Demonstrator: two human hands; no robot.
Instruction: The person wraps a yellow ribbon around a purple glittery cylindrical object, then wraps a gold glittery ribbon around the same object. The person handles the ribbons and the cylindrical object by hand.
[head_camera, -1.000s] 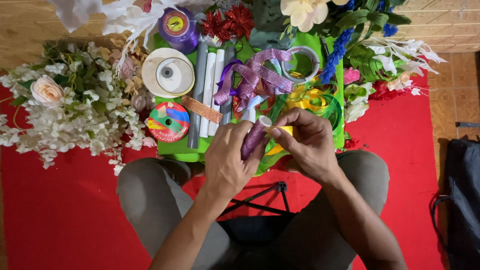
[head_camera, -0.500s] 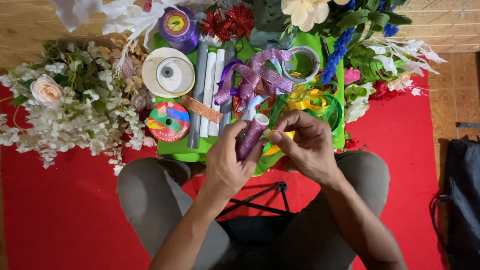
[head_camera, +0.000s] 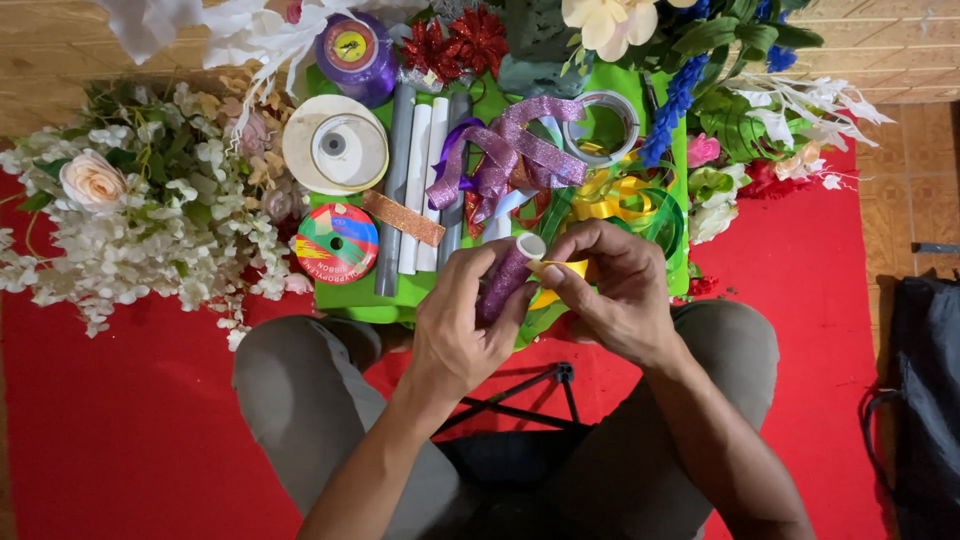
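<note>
Purple glitter roll is clamped by left hand; yellow ribbon, pinched by right hand, should be kept taut.

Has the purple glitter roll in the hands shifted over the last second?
Barely: the purple glitter roll stays held in both hands, its white end tipping slightly toward the green tray edge.

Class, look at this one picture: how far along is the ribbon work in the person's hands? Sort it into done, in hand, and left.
Done: purple glitter ribbon already covers most of the white tube.
In hand: the left hand grips the wrapped tube, while the right hand pinches at its top end.
Left: the tube's white tip is bare, and the grey and white sticks lie unwrapped on the green tray.
</note>
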